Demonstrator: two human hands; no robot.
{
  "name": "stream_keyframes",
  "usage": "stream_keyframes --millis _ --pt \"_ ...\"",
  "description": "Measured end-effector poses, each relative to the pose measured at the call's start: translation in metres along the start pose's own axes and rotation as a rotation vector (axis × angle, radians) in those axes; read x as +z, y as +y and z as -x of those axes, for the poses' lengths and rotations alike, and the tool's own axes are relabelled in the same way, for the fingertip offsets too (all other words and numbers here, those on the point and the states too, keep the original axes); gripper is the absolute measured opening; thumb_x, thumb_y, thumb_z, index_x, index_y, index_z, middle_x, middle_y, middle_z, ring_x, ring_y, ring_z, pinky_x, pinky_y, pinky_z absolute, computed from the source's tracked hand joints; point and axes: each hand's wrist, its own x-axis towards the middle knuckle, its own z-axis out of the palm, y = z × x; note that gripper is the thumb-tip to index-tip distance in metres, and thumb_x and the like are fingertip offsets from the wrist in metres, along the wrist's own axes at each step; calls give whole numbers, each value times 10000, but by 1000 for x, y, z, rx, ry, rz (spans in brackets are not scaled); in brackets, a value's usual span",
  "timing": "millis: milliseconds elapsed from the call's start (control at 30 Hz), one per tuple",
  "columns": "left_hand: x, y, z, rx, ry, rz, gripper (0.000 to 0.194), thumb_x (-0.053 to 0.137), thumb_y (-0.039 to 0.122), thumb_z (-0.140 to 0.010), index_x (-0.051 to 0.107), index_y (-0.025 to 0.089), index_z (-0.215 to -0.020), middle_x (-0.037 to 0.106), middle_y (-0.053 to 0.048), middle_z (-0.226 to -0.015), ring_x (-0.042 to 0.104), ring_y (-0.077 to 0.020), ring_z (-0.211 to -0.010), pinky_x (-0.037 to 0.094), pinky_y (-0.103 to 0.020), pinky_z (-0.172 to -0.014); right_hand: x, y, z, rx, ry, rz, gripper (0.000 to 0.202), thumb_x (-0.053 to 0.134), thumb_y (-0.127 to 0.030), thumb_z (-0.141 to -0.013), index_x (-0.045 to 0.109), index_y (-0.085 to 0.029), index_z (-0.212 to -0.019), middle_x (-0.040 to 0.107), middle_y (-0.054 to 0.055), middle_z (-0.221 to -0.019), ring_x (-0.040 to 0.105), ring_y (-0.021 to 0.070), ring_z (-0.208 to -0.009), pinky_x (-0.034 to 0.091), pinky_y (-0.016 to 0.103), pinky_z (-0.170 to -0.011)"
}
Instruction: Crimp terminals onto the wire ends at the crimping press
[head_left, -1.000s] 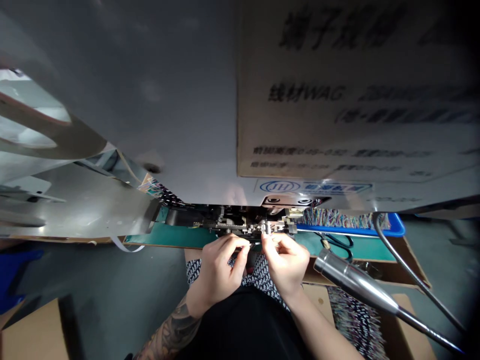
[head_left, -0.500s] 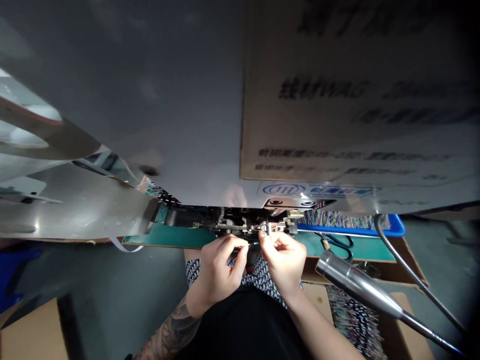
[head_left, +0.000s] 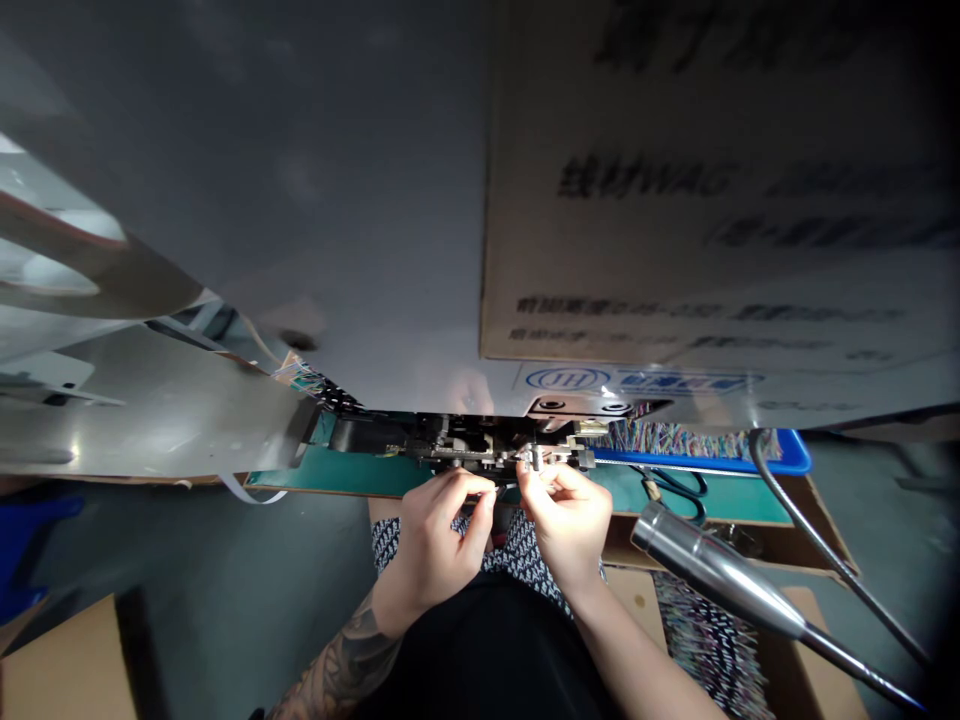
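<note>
On the near side of the mechanism (head_left: 457, 452), left hand (head_left: 442, 525) and right hand (head_left: 568, 515) were pinched closed, contents indiscernible; work appeared underway, remainder undeterminable.

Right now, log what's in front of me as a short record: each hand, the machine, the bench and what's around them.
Left hand: thumb and forefinger pinched together; anything between them too small to tell
Right hand: fingertips at the metal workings; contact unclear
Machine: grey, looming over the workings
Card: on the machine's face, printed, partly blurred
Bench: green top
Tray: blue, toward the bench's right, holding coloured wires
Tube: shiny metal, slanting, right of the right hand
</note>
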Motion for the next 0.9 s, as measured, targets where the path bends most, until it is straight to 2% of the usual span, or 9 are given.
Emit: stream_keyframes --millis 167,300,367,433,500,567,733,833,900 --pt "0 0 1 -14 -6 10 190 614 119 -992 634 290 -1072 733 -46 -874 697 -225 -739 550 -370 -649 0 -5 3 5 0 35 401 789 -394 -945 634 -194 -633 536 -26 -538 425 126 -484 356 291 -474" --pt "-4 1 3 -85 -118 69 117 619 137 -977 667 244 -982 719 -37 -819 662 -200 -687 512 -342 -630 -5 -9 9 -35 -46 54 359 773 -371 -955 644 -208 -661 598 -15 -535 497 144 -464 422 284 -448" --pt "-8 0 4 -151 -228 182 97 634 139 -950 680 216 -913 733 -36 -813 695 -195 -725 544 -335 -690 -11 -7 12 -82 -120 69 307 785 -345 -939 688 -203 -685 658 3 -588 550 156 -498 470 287 -482" --pt "-12 -1 5 -215 -307 393 82 649 148 -916 680 202 -863 773 -57 -856 740 -212 -801 593 -356 -780 -20 -3 16 -54 -233 -1 165 810 -330 -915 763 -199 -827 715 17 -680 616 174 -565 525 293 -541" --pt "-15 -3 7 -255 -297 630 69 649 171 -899 672 201 -841 796 -83 -888 759 -235 -858 624 -390 -815 -28 0 20 18 -340 -121 167 825 -328 -903 776 -212 -1012 728 14 -748 643 182 -623 552 292 -585" --pt "-16 -3 8 -282 -232 752 69 648 191 -901 668 202 -835 785 -88 -866 753 -241 -865 631 -393 -792 -34 0 22 62 -421 -178 217 824 -329 -901 755 -222 -1077 704 5 -774 620 172 -639 538 283 -596" --pt "-15 5 11 -305 -268 526 101 648 197 -940 676 187 -844 715 -46 -800 667 -185 -744 548 -323 -708 -33 -10 24 91 -546 -72 274 829 -343 -879 773 -215 -1116 675 -1 -776 549 146 -604 455 254 -549" --pt "-15 14 13 -256 -287 351 106 611 160 -948 644 194 -853 643 -12 -775 589 -154 -693 465 -292 -651 -30 -20 23 99 -453 4 167 786 -364 -929 810 -200 -939 732 33 -799 614 168 -663 492 268 -605" --pt "-17 20 13 -234 -285 294 121 580 127 -947 613 201 -858 611 1 -776 553 -140 -673 429 -283 -627 -30 -26 22 102 -375 16 248 759 -373 -956 801 -191 -793 716 32 -727 603 163 -635 485 269 -596"
